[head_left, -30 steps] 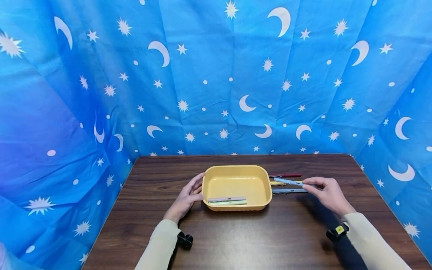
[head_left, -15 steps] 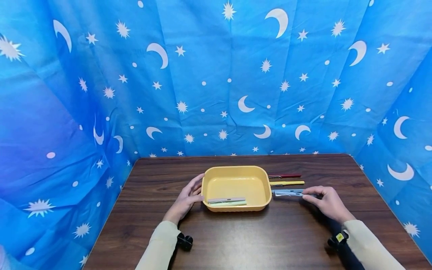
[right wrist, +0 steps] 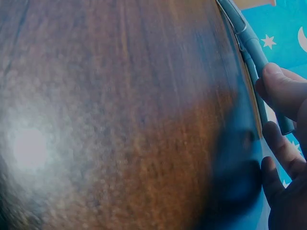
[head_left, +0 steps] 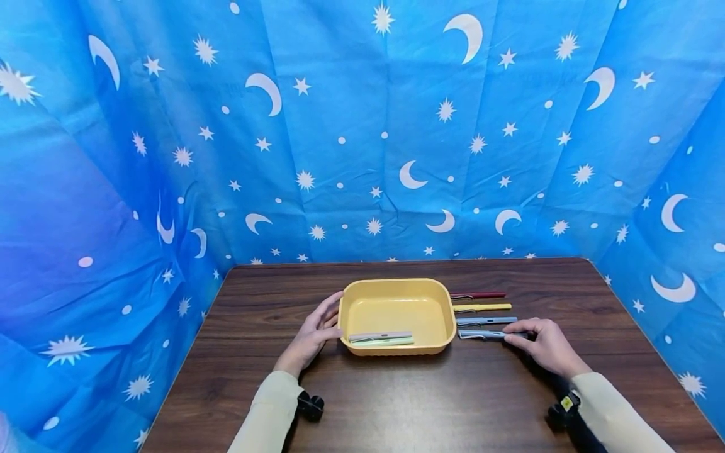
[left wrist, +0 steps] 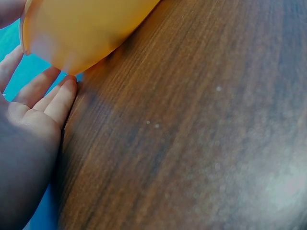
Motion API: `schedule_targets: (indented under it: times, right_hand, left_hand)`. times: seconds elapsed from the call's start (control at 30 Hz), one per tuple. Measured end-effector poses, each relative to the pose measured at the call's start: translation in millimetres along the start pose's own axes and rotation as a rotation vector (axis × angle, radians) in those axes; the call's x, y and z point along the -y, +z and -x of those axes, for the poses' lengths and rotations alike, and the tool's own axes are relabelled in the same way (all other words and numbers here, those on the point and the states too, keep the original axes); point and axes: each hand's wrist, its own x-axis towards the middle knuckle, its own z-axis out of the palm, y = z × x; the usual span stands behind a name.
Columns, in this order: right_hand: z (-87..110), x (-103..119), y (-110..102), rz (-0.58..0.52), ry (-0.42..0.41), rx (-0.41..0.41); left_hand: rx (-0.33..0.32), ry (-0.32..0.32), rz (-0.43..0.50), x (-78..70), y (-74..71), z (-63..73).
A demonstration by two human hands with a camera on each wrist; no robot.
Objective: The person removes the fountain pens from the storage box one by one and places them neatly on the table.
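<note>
In the head view, my right hand [head_left: 540, 346] pinches the end of a grey-blue pen [head_left: 481, 335] between thumb and fingers, low over the table. Its metal clip points left, toward the tray. The right wrist view shows the thumb pressed on the barrel of that pen [right wrist: 256, 50]. My left hand [head_left: 311, 330] holds the left end of a yellow rectangular tray [head_left: 396, 350], thumb at the rim and fingers along the outside. Inside the tray, at its near left, lie a pale pink pen [head_left: 381, 336] and a pale green pen [head_left: 385, 341].
Right of the tray, a dark red pen [head_left: 481, 295], a yellow pen [head_left: 487, 307] and a blue-grey pen [head_left: 487, 321] lie in a row, roughly parallel. The brown wooden table [head_left: 408, 402] is bordered behind by a blue star-and-moon cloth [head_left: 362, 157].
My right hand has brought the grey-blue pen down and nearer to me, from above the yellow pen to the near side of the blue-grey pen. The left hand stays at the tray.
</note>
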Motion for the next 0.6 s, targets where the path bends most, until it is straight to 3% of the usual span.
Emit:
schedule_targets:
  times: [0.6]
  right_hand:
    - [-3.3,-4.8,4.7,0.106,-0.098,-0.033]
  left_hand:
    - [-0.007,-0.011,-0.004,-0.5,-0.1,-0.1]
